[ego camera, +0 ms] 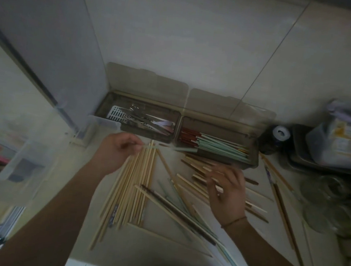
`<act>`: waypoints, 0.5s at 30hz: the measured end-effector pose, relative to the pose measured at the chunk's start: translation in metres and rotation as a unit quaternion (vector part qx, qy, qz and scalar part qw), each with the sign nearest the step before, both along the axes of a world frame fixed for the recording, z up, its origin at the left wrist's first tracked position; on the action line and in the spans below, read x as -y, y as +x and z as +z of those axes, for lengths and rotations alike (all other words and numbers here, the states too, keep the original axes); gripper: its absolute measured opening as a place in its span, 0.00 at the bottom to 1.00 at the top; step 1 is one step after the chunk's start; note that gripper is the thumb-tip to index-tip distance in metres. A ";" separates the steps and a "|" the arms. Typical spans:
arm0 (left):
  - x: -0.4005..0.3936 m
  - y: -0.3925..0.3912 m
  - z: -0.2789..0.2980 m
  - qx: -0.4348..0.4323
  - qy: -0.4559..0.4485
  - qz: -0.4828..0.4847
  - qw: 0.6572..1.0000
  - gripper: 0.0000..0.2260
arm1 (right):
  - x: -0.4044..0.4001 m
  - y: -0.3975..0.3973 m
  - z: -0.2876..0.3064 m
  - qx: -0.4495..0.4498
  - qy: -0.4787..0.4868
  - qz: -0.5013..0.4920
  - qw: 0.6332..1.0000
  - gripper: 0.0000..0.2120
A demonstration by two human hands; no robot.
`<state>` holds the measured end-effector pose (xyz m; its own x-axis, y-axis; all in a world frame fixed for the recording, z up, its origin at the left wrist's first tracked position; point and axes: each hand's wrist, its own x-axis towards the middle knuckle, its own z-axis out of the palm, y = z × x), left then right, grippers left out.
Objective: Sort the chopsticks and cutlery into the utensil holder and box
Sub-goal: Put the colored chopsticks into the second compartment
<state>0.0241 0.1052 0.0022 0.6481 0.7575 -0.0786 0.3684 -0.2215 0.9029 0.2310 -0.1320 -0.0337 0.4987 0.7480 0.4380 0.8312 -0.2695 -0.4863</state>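
The pale green chopstick [175,148] lies level across the top of the countertop [100,251], pinched at its left end by the left hand [117,149], its free end pointing toward three o'clock and reaching the near wall of the right-hand box [252,160], where green and red-brown chopsticks already lie. To do this step well, I judge the stick should be lifted over that near wall and laid parallel with the green ones inside, not dropped across them. The grip sits far from the stick's middle, so the free end may droop; a steady wrist would help. Below it, at six o'clock, a fan of bamboo chopsticks [132,184] waits unsorted. The right hand [227,190] rests among mixed sticks at four o'clock, fingers curled; whether it holds one I cannot tell. The left-hand box [102,109], at eleven o'clock, holds metal cutlery [141,119].
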 end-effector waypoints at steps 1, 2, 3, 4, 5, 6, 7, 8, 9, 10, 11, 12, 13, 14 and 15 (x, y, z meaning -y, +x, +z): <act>0.012 0.006 0.003 0.051 -0.059 0.021 0.997 0.07 | -0.004 -0.008 0.003 -0.036 -0.020 0.013 0.999 0.12; 0.027 0.014 0.004 0.092 -0.106 0.030 0.990 0.06 | -0.011 -0.015 0.004 -0.084 -0.045 0.029 0.995 0.17; 0.042 0.023 0.002 0.111 -0.141 0.032 0.983 0.06 | -0.017 -0.021 0.007 -0.132 -0.065 0.047 0.988 0.24; 0.057 0.031 -0.001 0.120 -0.169 0.026 0.978 0.06 | -0.023 -0.026 0.006 -0.175 -0.079 0.066 0.979 0.28; 0.071 0.039 -0.007 0.117 -0.186 0.019 0.975 0.06 | -0.029 -0.031 0.005 -0.210 -0.088 0.080 0.970 0.29; 0.083 0.046 -0.013 0.106 -0.196 0.009 0.975 0.05 | -0.034 -0.035 0.006 -0.246 -0.087 0.089 0.961 0.28; 0.094 0.053 -0.020 0.092 -0.197 -0.001 0.976 0.02 | -0.039 -0.037 0.008 -0.293 -0.081 0.092 0.948 0.28; 0.103 0.060 -0.025 0.087 -0.191 -0.007 0.978 0.03 | -0.041 -0.039 0.010 -0.354 -0.062 0.085 0.929 0.29; 0.109 0.065 -0.030 0.087 -0.181 -0.008 0.980 0.04 | -0.042 -0.038 0.010 -0.413 -0.033 0.073 0.907 0.31; 0.114 0.069 -0.035 0.090 -0.174 -0.014 0.981 0.03 | -0.041 -0.035 0.010 -0.430 -0.010 0.061 0.901 0.30; 0.116 0.072 -0.039 0.082 -0.165 -0.035 0.982 0.03 | -0.039 -0.029 0.012 -0.412 0.005 0.044 0.910 0.25; 0.117 0.072 -0.044 0.050 -0.132 -0.069 0.988 0.05 | -0.036 -0.018 0.014 -0.363 0.001 0.017 0.932 0.19; 0.115 0.069 -0.051 -0.005 -0.064 -0.114 0.991 0.08 | -0.034 -0.003 0.016 -0.311 -0.009 -0.009 0.950 0.15; 0.112 0.064 -0.058 -0.060 0.021 -0.153 0.986 0.10 | -0.032 0.013 0.019 -0.264 -0.042 -0.035 0.963 0.16; 0.108 0.057 -0.064 -0.093 0.095 -0.180 0.975 0.11 | -0.030 0.030 0.022 -0.219 -0.100 -0.049 0.969 0.19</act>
